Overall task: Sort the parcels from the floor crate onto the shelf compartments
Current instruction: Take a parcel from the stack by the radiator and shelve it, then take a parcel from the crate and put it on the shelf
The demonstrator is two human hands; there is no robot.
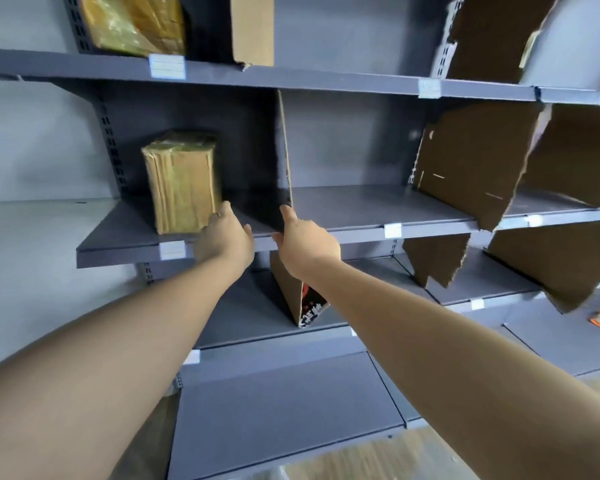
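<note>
The parcel (182, 185) stands upright near the shelf's (343, 206) front-left edge, with open room between it and the cardboard divider (284, 147). The left hand (224, 237), relaxed and empty, is at its right side. The right hand (307, 242), likewise, is at the divider's foot.

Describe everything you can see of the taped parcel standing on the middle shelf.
The parcel is a boxy block of brown cardboard under glossy, wrinkled yellowish tape. It stands upright on the grey middle shelf, in the leftmost compartment, apart from the cardboard divider on its right. The left hand reaches its lower right corner with straight fingertips, seemingly touching; nothing else touches it.
</note>
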